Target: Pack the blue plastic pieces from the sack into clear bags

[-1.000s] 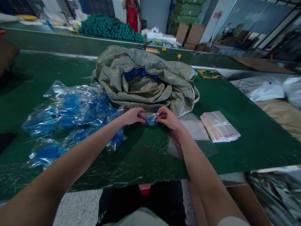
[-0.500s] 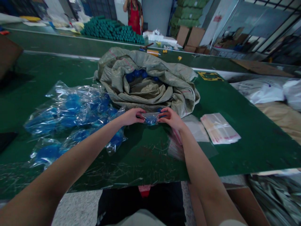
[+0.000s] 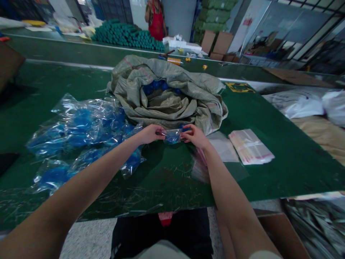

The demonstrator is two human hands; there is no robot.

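Observation:
Between my two hands is a clear plastic bag point(image 3: 173, 136) with something blue inside. My left hand point(image 3: 152, 134) pinches its left end, and my right hand point(image 3: 196, 136) grips the right end, both with fingers closed. Just behind them lies a large grey-green woven sack point(image 3: 207, 93), its mouth folded back over blue round items point(image 3: 156, 85). To the left, a heap of clear bags with blue items point(image 3: 81, 118) spreads over the green table point(image 3: 167, 183). Right of my right hand lie loose clear bags point(image 3: 221, 145) and a neat stack of clear bags point(image 3: 250, 146).
Green rolls point(image 3: 126, 37) are piled on the far bench, where a person in a red apron point(image 3: 156, 23) stands behind. An orange tube point(image 3: 174, 61) lies beyond the sack. White sacks point(image 3: 304, 102) sit at the right, and an open cardboard box point(image 3: 283, 233) is below the table edge.
Both hands stay on the plastic bag in nearly the same place, with only slight finger movement. Across the room, the person in the red apron has shifted a little.

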